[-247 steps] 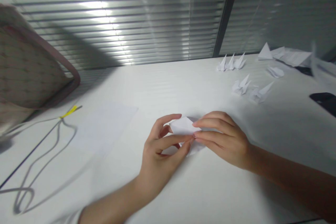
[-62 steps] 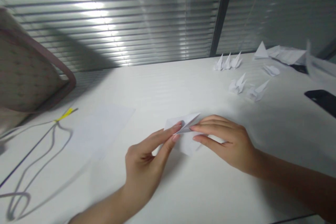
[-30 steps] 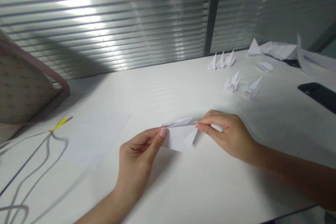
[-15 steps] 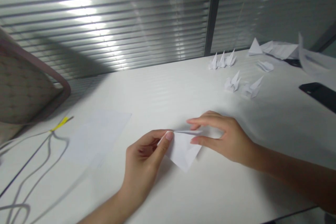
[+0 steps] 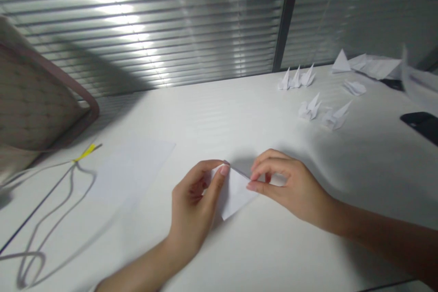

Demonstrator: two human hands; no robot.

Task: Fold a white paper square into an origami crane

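A small folded piece of white paper [image 5: 236, 194] is held between my two hands, just above the table. My left hand [image 5: 196, 200] pinches its upper left edge between thumb and forefinger. At the right end of the upper edge, my right hand [image 5: 284, 180] pinches the paper with thumb and fingertips. One corner of the paper points down toward me. Left of my hands, a flat sheet of white paper [image 5: 137, 166] lies on the table.
Several folded paper cranes [image 5: 310, 107] stand at the back right, near folded papers [image 5: 376, 66] and a black phone [image 5: 422, 123]. Grey cables [image 5: 70, 182] with a yellow tag [image 5: 85, 152] lie at left, beside a quilted bag [image 5: 37, 100]. Window blinds [image 5: 171, 23] rise behind the white table [image 5: 212, 114].
My right thumb and fingers, apart before, have closed on the paper's right end. The paper has tilted, its right side lower. The view has shifted slightly.
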